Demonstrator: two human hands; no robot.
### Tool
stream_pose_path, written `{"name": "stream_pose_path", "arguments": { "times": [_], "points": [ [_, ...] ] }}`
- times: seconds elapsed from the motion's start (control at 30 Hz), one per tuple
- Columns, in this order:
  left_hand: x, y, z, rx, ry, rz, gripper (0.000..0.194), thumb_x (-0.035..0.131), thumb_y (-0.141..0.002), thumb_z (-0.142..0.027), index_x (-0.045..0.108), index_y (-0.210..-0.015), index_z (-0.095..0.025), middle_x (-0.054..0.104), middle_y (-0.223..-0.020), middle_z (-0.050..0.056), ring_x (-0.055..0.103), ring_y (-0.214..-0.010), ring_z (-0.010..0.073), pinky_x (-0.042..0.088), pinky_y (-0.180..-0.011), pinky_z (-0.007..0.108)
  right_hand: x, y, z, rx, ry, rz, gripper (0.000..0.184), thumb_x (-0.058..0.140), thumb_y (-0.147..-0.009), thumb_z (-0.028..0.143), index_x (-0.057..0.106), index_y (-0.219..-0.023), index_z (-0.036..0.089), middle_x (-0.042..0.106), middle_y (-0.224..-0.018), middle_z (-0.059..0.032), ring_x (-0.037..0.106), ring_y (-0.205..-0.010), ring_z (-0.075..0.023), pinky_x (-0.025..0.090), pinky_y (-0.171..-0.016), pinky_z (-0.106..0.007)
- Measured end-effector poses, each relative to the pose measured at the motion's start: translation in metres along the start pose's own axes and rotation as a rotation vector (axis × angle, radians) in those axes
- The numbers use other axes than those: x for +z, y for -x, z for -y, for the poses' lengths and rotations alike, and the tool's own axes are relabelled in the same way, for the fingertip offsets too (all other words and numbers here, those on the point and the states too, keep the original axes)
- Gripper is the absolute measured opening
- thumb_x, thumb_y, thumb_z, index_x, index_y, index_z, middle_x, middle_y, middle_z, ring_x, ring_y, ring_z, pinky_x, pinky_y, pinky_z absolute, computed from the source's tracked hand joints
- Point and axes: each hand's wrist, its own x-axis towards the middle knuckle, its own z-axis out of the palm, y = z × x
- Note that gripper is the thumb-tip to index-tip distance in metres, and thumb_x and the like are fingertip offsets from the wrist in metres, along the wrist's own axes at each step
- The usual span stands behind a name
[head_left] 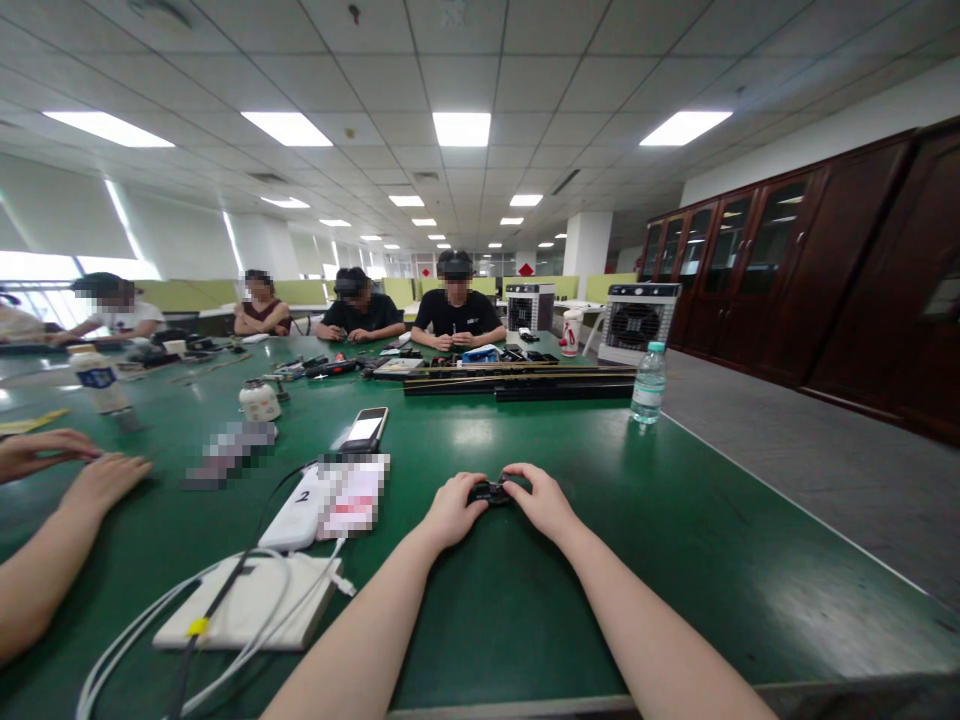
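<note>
A small black part (491, 492) sits between my two hands over the green table (510, 600); its exact kind is too small to make out. My left hand (452, 510) grips its left end, thumb at the near side and fingers curled at the far side. From the right, my right hand (541, 497) pinches the other end between thumb and fingers. Both forearms reach in from the near edge.
Left of my arms lie a white power bank (292, 510), a phone (365, 428), and a white box (247, 605) under looped cables. A water bottle (649, 385) stands by the right edge, near long black bars (525, 383). A co-worker's hands (97, 475) rest at left; several people sit beyond.
</note>
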Motion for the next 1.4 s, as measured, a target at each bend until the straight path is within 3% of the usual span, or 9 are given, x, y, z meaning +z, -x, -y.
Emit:
{"name": "stream_pose_path", "arguments": {
  "times": [0.33, 0.63, 0.87, 1.4],
  "points": [
    [-0.001, 0.0, -0.001, -0.01, 0.017, 0.006, 0.04, 0.059, -0.079, -0.016, 0.056, -0.118, -0.018, 0.06, -0.12, 0.009, 0.055, -0.112, 0.0236, 0.041, -0.099, 0.035, -0.001, -0.003, -0.006, 0.091, -0.15, -0.199, 0.027, 0.057, -0.074, 0.039, 0.062, -0.092, 0.02, 0.07, -0.092, -0.0072, 0.064, -0.09, -0.0214, 0.049, -0.085, -0.038],
    [-0.002, 0.0, -0.002, -0.016, 0.043, -0.009, 0.039, 0.057, -0.079, -0.015, 0.057, -0.118, -0.02, 0.058, -0.121, 0.008, 0.054, -0.112, 0.0227, 0.04, -0.1, 0.035, -0.007, -0.004, -0.004, 0.204, -0.079, -0.295, 0.033, 0.05, -0.078, 0.045, 0.062, -0.096, 0.019, 0.07, -0.087, -0.0069, 0.065, -0.083, -0.0216, 0.05, -0.08, -0.036],
    [0.001, 0.0, 0.001, -0.028, 0.055, -0.01, 0.042, 0.058, -0.079, -0.014, 0.055, -0.12, -0.018, 0.059, -0.123, 0.009, 0.053, -0.115, 0.0232, 0.039, -0.102, 0.035, -0.015, -0.004, 0.002, 0.314, -0.049, -0.28, 0.037, 0.043, -0.078, 0.045, 0.062, -0.095, 0.02, 0.069, -0.079, -0.005, 0.063, -0.076, -0.0217, 0.048, -0.074, -0.034],
    [0.0, 0.0, 0.001, -0.019, 0.035, -0.01, 0.04, 0.057, -0.078, -0.016, 0.056, -0.118, -0.018, 0.058, -0.121, 0.009, 0.053, -0.112, 0.0229, 0.04, -0.1, 0.036, -0.011, -0.005, -0.011, 0.328, 0.009, -0.282, 0.032, 0.043, -0.081, 0.045, 0.062, -0.093, 0.022, 0.071, -0.077, -0.0042, 0.067, -0.077, -0.0218, 0.049, -0.071, -0.034]
  ]
}}
